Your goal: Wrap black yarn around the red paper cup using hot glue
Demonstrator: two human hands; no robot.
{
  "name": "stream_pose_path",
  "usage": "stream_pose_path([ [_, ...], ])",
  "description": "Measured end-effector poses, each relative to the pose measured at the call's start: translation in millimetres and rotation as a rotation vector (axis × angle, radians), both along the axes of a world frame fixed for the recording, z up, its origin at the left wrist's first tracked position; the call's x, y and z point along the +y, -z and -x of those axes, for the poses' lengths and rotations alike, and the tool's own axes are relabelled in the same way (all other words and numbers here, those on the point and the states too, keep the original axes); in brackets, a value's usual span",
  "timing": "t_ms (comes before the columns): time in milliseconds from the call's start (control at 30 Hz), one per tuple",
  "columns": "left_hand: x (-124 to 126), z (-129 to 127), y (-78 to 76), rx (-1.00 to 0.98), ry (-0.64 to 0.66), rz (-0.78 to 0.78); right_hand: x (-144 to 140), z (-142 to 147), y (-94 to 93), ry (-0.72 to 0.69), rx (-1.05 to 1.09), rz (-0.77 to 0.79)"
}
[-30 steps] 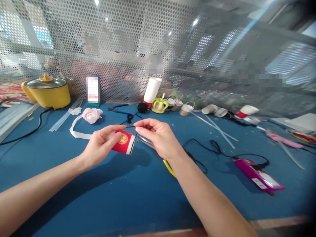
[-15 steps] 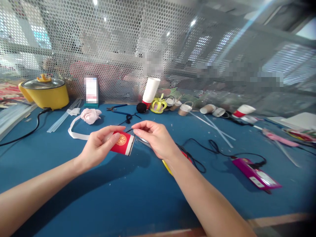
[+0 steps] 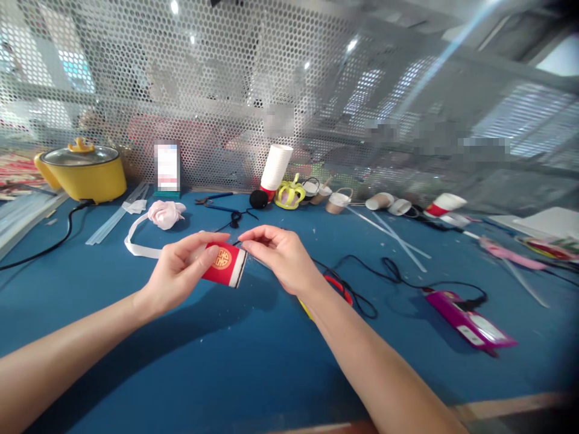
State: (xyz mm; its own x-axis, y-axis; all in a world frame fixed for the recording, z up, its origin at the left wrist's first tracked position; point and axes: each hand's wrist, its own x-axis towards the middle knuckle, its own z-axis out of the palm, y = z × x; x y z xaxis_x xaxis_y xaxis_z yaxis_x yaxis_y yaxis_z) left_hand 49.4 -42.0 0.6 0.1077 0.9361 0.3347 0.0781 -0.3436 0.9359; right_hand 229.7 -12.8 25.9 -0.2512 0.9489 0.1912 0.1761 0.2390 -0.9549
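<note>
we see the left hand [image 3: 174,268] grasping the red cup [image 3: 225,269] lying sideways — black-edged end facing the right hand [image 3: 281,254], fingertips pinching black cord [image 3: 236,243].

Pliers [image 3: 221,195] and yarn [image 3: 259,199] suggest a craft workshop.

Perforated grey panel [image 3: 217,72] behind blue tabletop [image 3: 226,374]; small bright lights [image 3: 351,44] high up.
</note>
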Motion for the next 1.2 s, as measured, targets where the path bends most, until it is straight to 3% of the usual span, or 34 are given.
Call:
stream_pose_path([
  [400,2.7,2.8,-4.5,-0.135,-0.012,0.004,-3.9,0.2,-3.3,-0.044,-0.139,-0.262],
  [833,2.5,2.6,-4.8,-0.190,-0.003,0.030,-1.5,1.4,4.0,0.030,-0.180,-0.512],
  [1200,2.6,2.4,-6.4,-0.207,0.004,0.050,0.5,1.7,5.1,0.025,-0.229,-0.644],
])
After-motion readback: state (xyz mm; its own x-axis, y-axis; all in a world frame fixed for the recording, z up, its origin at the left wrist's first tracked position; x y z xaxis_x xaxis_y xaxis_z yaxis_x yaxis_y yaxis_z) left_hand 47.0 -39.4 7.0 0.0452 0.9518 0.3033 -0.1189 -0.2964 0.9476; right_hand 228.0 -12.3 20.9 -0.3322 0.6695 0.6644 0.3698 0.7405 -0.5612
